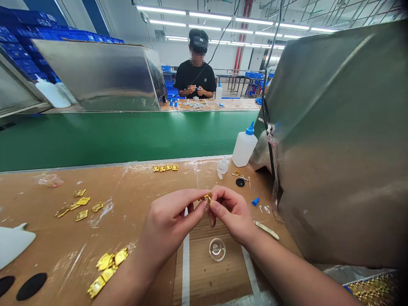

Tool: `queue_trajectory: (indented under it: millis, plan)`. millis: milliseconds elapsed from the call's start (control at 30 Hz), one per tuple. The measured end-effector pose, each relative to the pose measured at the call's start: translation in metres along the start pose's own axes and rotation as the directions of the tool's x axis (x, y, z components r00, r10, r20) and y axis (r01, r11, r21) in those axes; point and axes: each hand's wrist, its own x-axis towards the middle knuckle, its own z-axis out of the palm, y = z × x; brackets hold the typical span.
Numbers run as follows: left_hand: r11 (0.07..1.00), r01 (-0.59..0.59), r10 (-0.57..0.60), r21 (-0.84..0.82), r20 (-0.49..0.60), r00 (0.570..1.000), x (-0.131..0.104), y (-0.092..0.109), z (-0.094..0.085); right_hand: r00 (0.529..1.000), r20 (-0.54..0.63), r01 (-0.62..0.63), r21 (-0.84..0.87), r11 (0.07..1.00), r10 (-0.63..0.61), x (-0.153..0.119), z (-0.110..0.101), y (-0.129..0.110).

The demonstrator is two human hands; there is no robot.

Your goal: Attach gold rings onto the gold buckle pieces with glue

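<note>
Both hands meet near the middle of the head view, above the brown work surface [140,238]. My left hand [178,212] pinches a small gold piece [205,196] between thumb and fingers. The fingertips of my right hand [231,210] close on the same piece from the other side; its far part is hidden by the fingers. A small clear cup [217,249] stands below the hands. To the left lie several loose gold pieces [82,201] and a cluster of larger gold pieces [105,272]. A short row of gold pieces [165,168] lies beyond the hands.
A white bottle with a blue cap [245,146] stands behind my right hand, near a black disc [240,182] and a blue cone [255,202]. A large metal panel [344,148] rises at the right. Beyond a green belt [127,136], a person [196,78] sits working.
</note>
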Motion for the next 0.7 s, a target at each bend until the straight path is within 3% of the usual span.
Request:
queue_trajectory:
  millis: [433, 700]
  plan:
    - [0.974, -0.139, 0.121, 0.179, 0.108, 0.987, 0.0002, -0.0062, -0.008, 0.983, 0.035, -0.181, 0.053, 0.982, 0.179, 0.0036, -0.0012, 0.0011]
    - [0.953, -0.191, 0.174, 0.235, 0.092, 0.981, -0.0009, -0.0056, -0.0072, 0.973, 0.098, -0.217, 0.093, 0.972, 0.208, 0.0022, -0.0071, 0.0052]
